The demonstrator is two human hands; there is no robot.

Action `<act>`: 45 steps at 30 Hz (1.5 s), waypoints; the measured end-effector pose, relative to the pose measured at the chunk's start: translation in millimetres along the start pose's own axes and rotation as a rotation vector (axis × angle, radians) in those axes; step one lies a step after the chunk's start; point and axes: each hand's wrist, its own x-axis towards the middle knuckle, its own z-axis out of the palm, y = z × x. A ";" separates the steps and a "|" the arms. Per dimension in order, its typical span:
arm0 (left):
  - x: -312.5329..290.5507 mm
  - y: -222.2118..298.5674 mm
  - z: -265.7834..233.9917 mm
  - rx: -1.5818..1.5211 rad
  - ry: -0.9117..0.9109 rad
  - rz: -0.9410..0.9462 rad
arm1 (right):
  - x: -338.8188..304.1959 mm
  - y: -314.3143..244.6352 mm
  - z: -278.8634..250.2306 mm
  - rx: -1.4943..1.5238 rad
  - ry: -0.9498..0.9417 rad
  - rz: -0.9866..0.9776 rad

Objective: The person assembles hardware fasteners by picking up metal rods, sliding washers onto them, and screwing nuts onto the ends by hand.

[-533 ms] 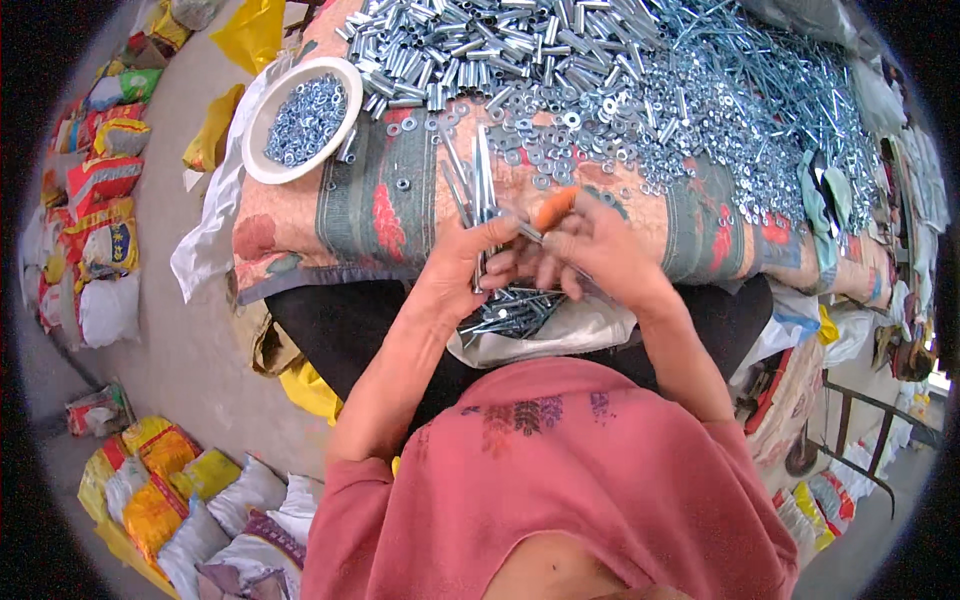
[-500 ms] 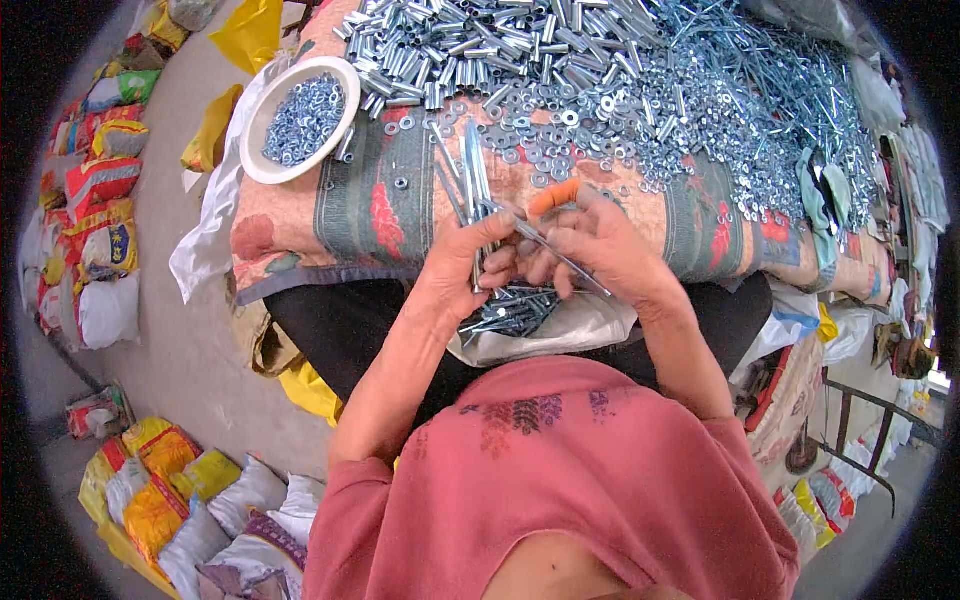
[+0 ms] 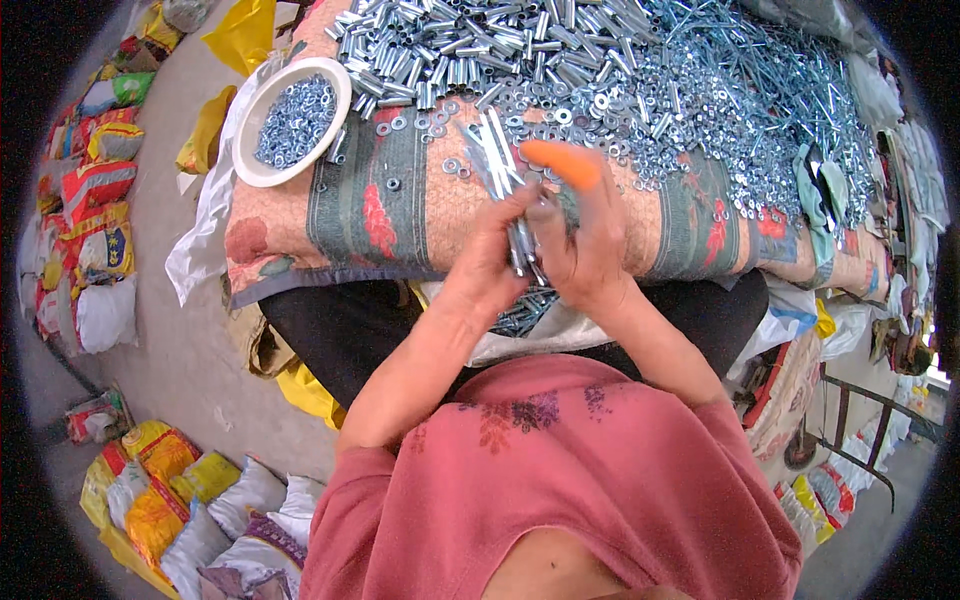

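Note:
My left hand (image 3: pixel 492 243) is closed round a bundle of long metal bolts (image 3: pixel 493 150), their shafts pointing up and away from me. Beside it, my right hand (image 3: pixel 590 245) rests against the bundle's right side, thumb and index finger apart and slightly blurred. An orange finger cover (image 3: pixel 562 162) sits on its stretched index finger; the lower fingers are partly hidden. Below both hands, more bolts (image 3: pixel 527 314) lie on a white bag (image 3: pixel 495 350) in my lap. Beyond the bundle, flat washers (image 3: pixel 563 117) are scattered over the patterned cloth (image 3: pixel 270 230).
A white bowl (image 3: pixel 242 150) of nuts (image 3: pixel 296 120) stands at the left. Metal tubes (image 3: pixel 480 50) are heaped at the back, small nuts (image 3: pixel 740 150) and thin rods (image 3: pixel 790 80) to the right. Filled sacks (image 3: pixel 160 490) line the floor at left; a dark metal frame (image 3: pixel 880 430) stands at right.
My hands have come closer together and the bundle has shifted slightly right. The single bolt across my right fingers no longer shows apart; that hand has turned upright against the bundle.

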 end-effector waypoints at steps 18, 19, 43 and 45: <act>-0.6 6.4 -11.4 0.091 -0.094 -0.005 | -14.0 39.7 -62.3 -0.440 -0.345 0.355; -1.7 6.2 -9.3 0.119 -0.107 -0.035 | -18.1 47.8 -61.2 -0.522 -0.366 0.316; -22.8 -1.7 -20.8 0.540 -0.005 -0.047 | -12.7 41.5 -49.8 -0.420 -0.561 0.279; -22.9 -3.1 -21.1 0.564 0.011 -0.054 | -13.6 45.2 -52.0 -0.376 -0.563 0.264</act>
